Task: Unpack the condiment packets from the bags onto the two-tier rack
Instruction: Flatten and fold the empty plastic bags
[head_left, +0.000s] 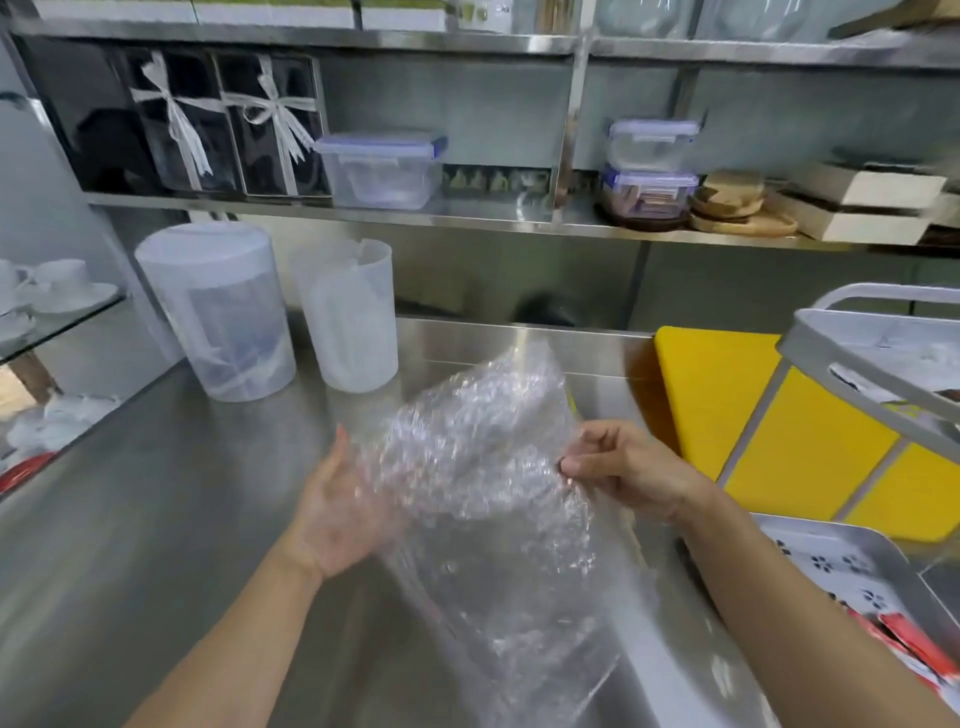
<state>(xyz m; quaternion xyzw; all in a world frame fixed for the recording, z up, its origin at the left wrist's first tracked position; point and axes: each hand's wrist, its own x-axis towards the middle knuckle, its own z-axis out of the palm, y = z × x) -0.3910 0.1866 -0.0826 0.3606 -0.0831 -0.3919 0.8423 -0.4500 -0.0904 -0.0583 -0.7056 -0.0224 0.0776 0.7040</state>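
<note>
A clear plastic bag (488, 467) is held up at the centre of the frame between both hands. The left hand (337, 514) is spread flat with the palm against the bag's left side, seemingly to steady it. The right hand (623, 473) is pinched on the bag's right edge, thumb against fingertips, apparently to keep the film taut or to gather it. The bag looks crumpled and see-through; no packets can be made out inside, so it is judged to be emptied or nearly so, though blur makes this uncertain.

Beneath the hands lies a steel counter (156, 493). At the right edge of the frame the two-tier rack (852, 374) stands over a yellow board (727, 395). Its upper tier appears to hold some packets, blurred. In the lower right, red and patterned packets (904, 639) lie in its lower tray, so part of the unpacking is judged done. Two translucent jugs (223, 312) stand at the upper left, well apart from the bag.
</note>
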